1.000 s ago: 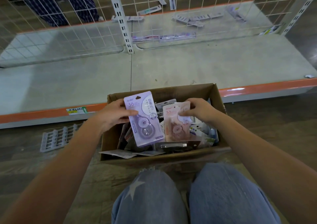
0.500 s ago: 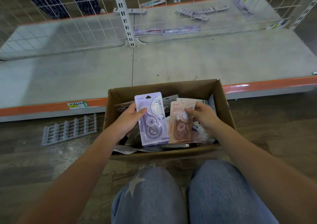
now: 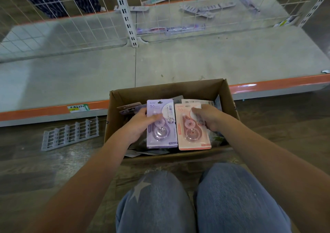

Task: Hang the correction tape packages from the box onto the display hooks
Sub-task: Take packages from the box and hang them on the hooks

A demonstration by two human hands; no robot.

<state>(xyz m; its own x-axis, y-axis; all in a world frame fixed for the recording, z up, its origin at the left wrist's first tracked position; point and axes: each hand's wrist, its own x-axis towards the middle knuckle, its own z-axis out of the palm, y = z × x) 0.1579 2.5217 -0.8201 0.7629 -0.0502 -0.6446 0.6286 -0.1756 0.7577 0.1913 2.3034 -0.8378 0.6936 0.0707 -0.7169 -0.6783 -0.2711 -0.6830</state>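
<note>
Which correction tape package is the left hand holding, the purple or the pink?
The purple package, in the left hand; the pink package beside it is in the right hand.

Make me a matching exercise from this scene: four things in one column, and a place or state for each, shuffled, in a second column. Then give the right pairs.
Things
1. purple package
2. pink package
3. cardboard box
4. grey plastic rack

Places or states
A. lying flat on the floor, left of the box
B. held in the right hand
C. standing open on the floor in front of the person's knees
D. held in the left hand

Right pairs: 1-D, 2-B, 3-C, 4-A
</note>
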